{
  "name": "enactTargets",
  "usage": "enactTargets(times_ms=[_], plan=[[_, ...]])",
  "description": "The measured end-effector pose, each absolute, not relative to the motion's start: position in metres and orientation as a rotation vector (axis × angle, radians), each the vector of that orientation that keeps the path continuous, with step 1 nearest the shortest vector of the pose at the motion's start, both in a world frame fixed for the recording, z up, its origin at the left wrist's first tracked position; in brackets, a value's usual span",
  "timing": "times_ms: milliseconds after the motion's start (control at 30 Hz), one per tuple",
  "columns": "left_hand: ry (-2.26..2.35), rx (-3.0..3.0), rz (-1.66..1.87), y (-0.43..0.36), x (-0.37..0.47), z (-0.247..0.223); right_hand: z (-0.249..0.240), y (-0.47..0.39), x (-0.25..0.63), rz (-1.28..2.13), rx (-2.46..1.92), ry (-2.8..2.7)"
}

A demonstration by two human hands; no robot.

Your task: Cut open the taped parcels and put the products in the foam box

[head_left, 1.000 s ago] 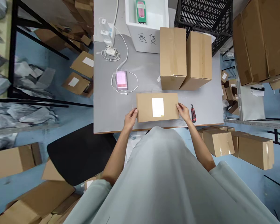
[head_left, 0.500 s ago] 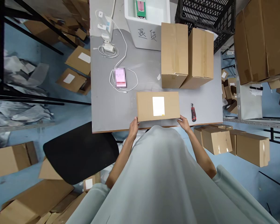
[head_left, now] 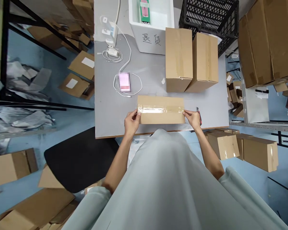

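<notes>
The left hand (head_left: 131, 122) and right hand (head_left: 192, 119), fingers nearly closed, pinch opposite ends of a long, clear-taped brown cardboard box (head_left: 161, 118) at the flat grey bench (head_left: 115, 119)'s front edge. Equal, light pressure should keep it level, clear of the red-and-black utility knife (head_left: 200, 117); two upright brown cardboard boxes (head_left: 179, 52) stand beyond.

This was a parcel workroom, warehouse-like, with a returns bin.
Cardboard shipping boxes (head_left: 223, 145) crowded the blue floor (head_left: 256, 188), grey plastic bags (head_left: 30, 118) lay heaped by a black metal frame (head_left: 4, 54), and a utility knife (head_left: 200, 118) lay near a taped carton (head_left: 160, 118) on the grey worktable (head_left: 150, 72). The white plastic bin (head_left: 147, 47) bore handwritten Chinese characters for "returns".
</notes>
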State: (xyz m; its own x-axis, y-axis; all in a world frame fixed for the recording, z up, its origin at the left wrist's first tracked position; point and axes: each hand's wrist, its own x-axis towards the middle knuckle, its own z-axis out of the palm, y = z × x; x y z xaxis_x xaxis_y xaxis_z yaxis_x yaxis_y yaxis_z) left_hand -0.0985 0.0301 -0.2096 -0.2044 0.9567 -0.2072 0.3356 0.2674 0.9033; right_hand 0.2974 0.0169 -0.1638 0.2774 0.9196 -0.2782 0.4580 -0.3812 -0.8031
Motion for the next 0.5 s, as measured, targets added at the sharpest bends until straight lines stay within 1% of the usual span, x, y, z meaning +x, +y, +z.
enactTargets(times_ms=[133, 333, 500], plan=[[1.703, 1.175, 0.932, 0.033, -0.099, -0.216, -0.173, 0.013, 0.289, 0.986, -2.004, -1.198], [1.65, 1.019, 0.951, 0.022, -0.104, -0.226, -0.186, -0.003, 0.29, 1.025, -1.902, -1.192], [1.617, 0.8, 0.92, 0.006, -0.112, -0.255, -0.212, -0.019, 0.303, 1.115, -1.979, -1.084]])
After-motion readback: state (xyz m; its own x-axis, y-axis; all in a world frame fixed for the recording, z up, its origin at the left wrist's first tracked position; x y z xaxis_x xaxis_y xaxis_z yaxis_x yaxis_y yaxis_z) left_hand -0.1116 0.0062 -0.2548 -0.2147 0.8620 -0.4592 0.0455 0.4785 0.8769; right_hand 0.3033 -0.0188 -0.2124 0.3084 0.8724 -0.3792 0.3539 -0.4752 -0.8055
